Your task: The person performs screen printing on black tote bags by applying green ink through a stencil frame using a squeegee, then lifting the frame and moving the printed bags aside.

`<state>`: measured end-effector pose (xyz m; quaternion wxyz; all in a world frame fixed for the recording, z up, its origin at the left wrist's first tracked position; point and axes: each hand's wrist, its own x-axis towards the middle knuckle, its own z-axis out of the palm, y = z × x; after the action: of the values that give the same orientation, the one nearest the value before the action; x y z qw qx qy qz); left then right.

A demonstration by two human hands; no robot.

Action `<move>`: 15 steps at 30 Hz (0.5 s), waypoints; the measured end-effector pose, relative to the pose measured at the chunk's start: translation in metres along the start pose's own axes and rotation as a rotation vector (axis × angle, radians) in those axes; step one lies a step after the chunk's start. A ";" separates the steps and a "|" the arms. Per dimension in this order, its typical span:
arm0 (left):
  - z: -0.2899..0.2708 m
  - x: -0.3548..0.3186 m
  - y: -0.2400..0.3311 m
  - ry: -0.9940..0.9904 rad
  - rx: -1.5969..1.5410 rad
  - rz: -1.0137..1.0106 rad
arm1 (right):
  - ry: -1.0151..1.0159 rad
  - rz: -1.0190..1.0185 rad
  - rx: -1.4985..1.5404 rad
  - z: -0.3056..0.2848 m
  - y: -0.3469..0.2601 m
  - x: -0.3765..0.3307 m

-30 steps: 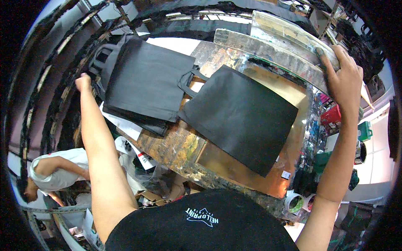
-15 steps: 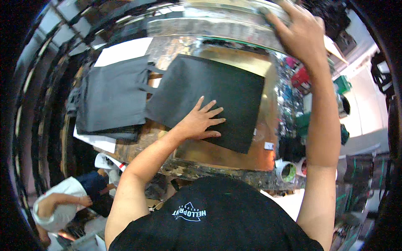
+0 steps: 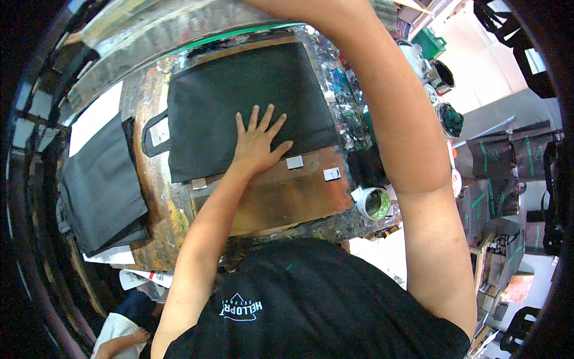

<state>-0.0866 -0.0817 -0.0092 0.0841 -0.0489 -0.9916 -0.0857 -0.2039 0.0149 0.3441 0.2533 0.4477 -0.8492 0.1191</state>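
Note:
A black tote bag point(image 3: 209, 90) lies flat on a copper-brown board point(image 3: 269, 200), with its handle loop point(image 3: 146, 134) off the board's left side. My left hand point(image 3: 257, 140) rests palm down on the bag near its lower edge, fingers spread. My right forearm point(image 3: 382, 113) reaches up past the top edge of the picture, so the right hand is out of sight. Beyond the bag, a wide frame point(image 3: 149, 39) with a green strip along its near edge spans the far side of the table.
A stack of black bags point(image 3: 104, 179) sits on white sheets at the left. White tags point(image 3: 332, 174) are on the board. A white tub point(image 3: 375, 203) with green inside stands at the right, near printed black bags point(image 3: 487, 157). Another person point(image 3: 122, 335) is at lower left.
The bag on the board now lies straighter, its handle spread out to the left. My left hand still presses on it. My right hand has passed out of the top of the view.

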 end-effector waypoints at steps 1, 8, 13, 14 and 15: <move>-0.003 0.003 0.004 0.007 -0.004 0.008 | 0.019 0.010 -0.055 0.001 0.001 0.003; -0.016 0.001 0.002 -0.010 -0.012 0.042 | 0.098 0.055 -0.059 -0.008 -0.017 -0.009; -0.015 -0.017 0.020 0.070 -0.032 -0.068 | 0.028 0.021 0.057 0.002 -0.003 0.004; -0.018 -0.019 0.022 0.102 -0.044 -0.084 | 0.060 0.026 0.038 0.002 -0.001 0.002; -0.023 -0.030 0.020 0.094 -0.037 -0.096 | 0.089 0.027 0.027 0.006 -0.002 0.001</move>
<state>-0.0513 -0.0688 0.0108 0.1255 0.0015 -0.9860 -0.1102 -0.2050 0.0109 0.3398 0.2829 0.4337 -0.8416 0.1537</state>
